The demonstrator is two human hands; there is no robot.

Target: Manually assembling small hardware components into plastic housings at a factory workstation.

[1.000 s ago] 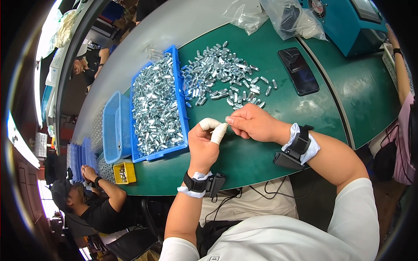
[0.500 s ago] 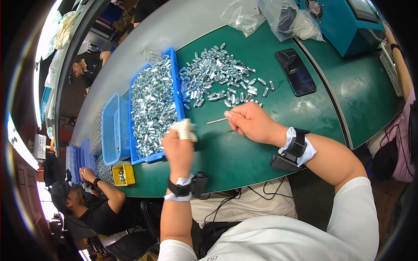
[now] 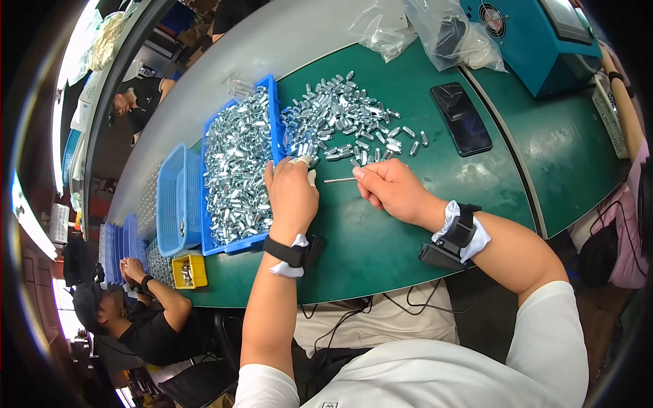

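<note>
My right hand (image 3: 394, 190) is closed on a thin metal rod (image 3: 340, 180), which sticks out to the left from between thumb and fingers. My left hand (image 3: 294, 194), with white coverings on some fingertips, reaches to the near edge of a loose pile of shiny metal hex pieces (image 3: 347, 112). Its thumb and fingers look apart, and a metal piece lies right at the fingertips. Beside this hand stands a blue tray (image 3: 275, 126) heaped with the same kind of pieces.
Left of the tray are a light blue basket (image 3: 178, 204) and a small yellow box (image 3: 197, 270) with metal parts. A black phone (image 3: 461, 119), clear plastic bags (image 3: 442, 41) and a teal machine (image 3: 530, 47) are to the right. Co-workers sit at both sides.
My left hand has moved away from me and slightly right, from beside the tray's near corner to the pile. My right hand stays nearly in place, still holding the rod, now more level.
</note>
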